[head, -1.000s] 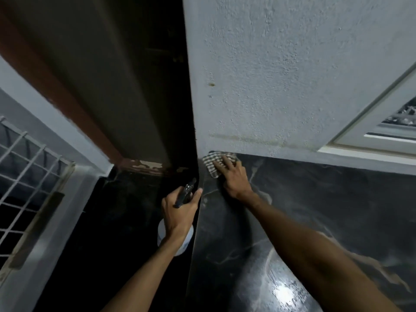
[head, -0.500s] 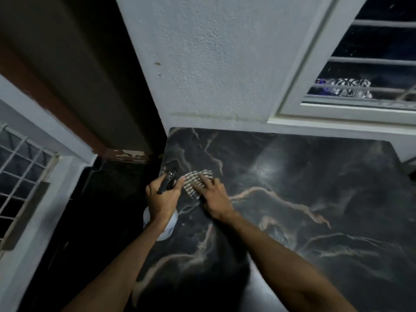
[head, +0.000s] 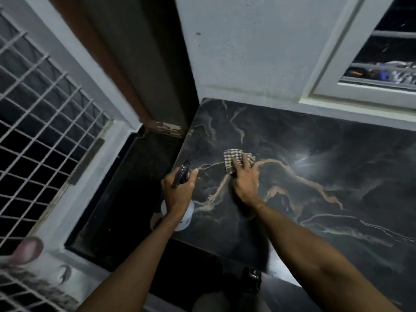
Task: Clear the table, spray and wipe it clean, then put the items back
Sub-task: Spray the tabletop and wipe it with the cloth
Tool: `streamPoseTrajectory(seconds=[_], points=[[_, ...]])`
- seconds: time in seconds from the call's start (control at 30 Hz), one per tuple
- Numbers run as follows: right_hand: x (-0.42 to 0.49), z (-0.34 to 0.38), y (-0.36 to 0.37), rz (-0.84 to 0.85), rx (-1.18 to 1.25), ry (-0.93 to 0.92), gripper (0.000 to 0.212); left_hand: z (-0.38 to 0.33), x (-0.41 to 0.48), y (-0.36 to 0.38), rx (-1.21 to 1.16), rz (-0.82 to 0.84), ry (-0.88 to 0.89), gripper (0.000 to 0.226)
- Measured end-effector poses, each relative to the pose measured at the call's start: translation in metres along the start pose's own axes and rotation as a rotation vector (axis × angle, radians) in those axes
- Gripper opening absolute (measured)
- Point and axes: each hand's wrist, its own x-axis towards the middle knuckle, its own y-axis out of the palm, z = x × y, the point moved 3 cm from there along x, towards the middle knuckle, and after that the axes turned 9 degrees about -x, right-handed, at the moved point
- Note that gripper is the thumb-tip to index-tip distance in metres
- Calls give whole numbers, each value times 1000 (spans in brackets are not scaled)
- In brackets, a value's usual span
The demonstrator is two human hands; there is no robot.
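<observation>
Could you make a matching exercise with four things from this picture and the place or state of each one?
Things:
1. checked cloth
2. spray bottle
3. marble table
4. window frame

Places or states:
A. held in the left hand, at the table's left edge
B. on the wall behind the table
C. pressed flat under the right hand
D. dark with pale veins, bare except for the cloth

Pairs: 1-C, 2-A, 3-D, 4-B

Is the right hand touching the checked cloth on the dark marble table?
Touching. The head view shows the right hand pressed flat on the checked cloth, fingers overlapping it.
</observation>
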Motion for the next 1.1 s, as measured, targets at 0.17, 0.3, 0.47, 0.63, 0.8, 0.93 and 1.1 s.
streamPoseTrajectory(seconds=[0.17, 0.3, 0.47, 0.63, 0.8, 0.93, 1.1], points=[[-57, 124, 47, 158, -60, -480, 66, 30, -8, -46, 38, -84, 23, 32], [-53, 97, 31, 84, -82, -525, 70, 44, -11, -56, 23, -108, 16, 37], [-95, 43, 20, 84, -75, -314, 73, 31, -34, -37, -30, -42, -28, 36], [-110, -67, -2, 25, -116, -256, 76, 5, -62, 14, -78, 64, -31, 34], [-118, -155, -38, -65, -41, 215, 72, -23, -87, 84, -105, 147, 34, 32], [-120, -160, -23, 32, -82, -285, 74, -55, -103, 144, -53, 149, 92, 27], [-65, -265, -74, -76, 16, 294, 67, -81, -109, 190, -49, 129, 90, 31]])
